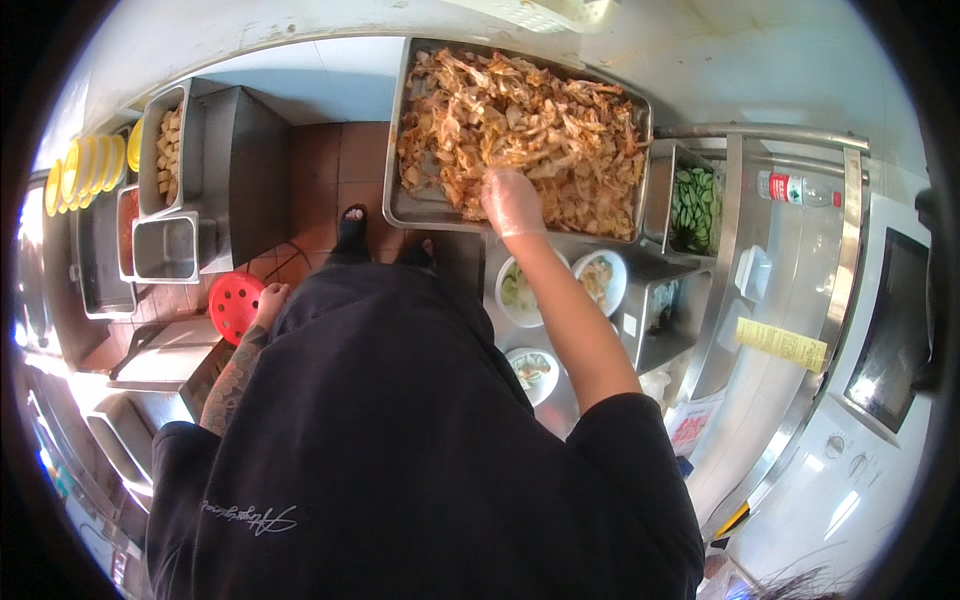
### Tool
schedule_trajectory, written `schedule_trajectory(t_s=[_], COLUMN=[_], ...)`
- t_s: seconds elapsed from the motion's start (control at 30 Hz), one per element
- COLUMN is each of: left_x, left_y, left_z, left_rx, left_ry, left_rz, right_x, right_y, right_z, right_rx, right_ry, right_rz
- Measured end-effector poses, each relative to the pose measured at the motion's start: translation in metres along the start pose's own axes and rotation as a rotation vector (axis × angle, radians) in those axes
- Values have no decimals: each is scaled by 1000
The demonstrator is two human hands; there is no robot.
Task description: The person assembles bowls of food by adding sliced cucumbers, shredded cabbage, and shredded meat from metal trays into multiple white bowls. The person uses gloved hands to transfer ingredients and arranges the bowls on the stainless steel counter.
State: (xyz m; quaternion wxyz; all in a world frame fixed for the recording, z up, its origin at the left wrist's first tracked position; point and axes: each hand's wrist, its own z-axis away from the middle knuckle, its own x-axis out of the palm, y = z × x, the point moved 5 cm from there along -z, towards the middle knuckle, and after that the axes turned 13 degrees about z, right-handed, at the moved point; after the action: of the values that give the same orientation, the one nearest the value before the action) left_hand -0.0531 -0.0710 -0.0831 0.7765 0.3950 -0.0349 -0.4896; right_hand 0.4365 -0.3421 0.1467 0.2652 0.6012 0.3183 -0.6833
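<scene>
Floor: red-brown tile (312, 165), kitchen.
Meat (530, 125): shredded pile, filling most of steel tray (418, 208), top centre.
Right hand (514, 205): clear glove, at meat's near edge — fingertips obscured, can't tell if gripping.
Left hand (272, 298): bare, by red stool (232, 306) — can't tell if curled or spread.
Bowls (522, 321): three, white, near side of tray.
Green slices (693, 208): just right of tray.
Bottle (798, 189): farther right.

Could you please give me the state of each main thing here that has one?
Browned shreds, spread loosely
Metal tray, mostly covered by them
Right hand, gloved, down at them
Left hand, ungloved
Red stool, seat facing up
White bowls, holding food
Green slices, piled up
Pale cubes, piled up
Bottle, capped
</scene>
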Motion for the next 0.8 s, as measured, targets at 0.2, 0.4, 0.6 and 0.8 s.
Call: schedule_trajectory(t_s=[0.2,0.4,0.6,0.8], left_x=[2,5,4,4], left_y=[-22,-31,-18,-23], left_z=[4,5,13,18], left_rx=[-38,-45,-77,-102], left_ry=[37,56,61,75], left_rz=[80,63,163,168], right_x=[-7,-33,-7,-55], right_y=[4,-14,-36,-45], right_z=[-17,-25,-31,-22], right_rx=[11,-30,-85,-70], right_ry=[-167,109,-60,9], right_rz=[-177,-138,1,267])
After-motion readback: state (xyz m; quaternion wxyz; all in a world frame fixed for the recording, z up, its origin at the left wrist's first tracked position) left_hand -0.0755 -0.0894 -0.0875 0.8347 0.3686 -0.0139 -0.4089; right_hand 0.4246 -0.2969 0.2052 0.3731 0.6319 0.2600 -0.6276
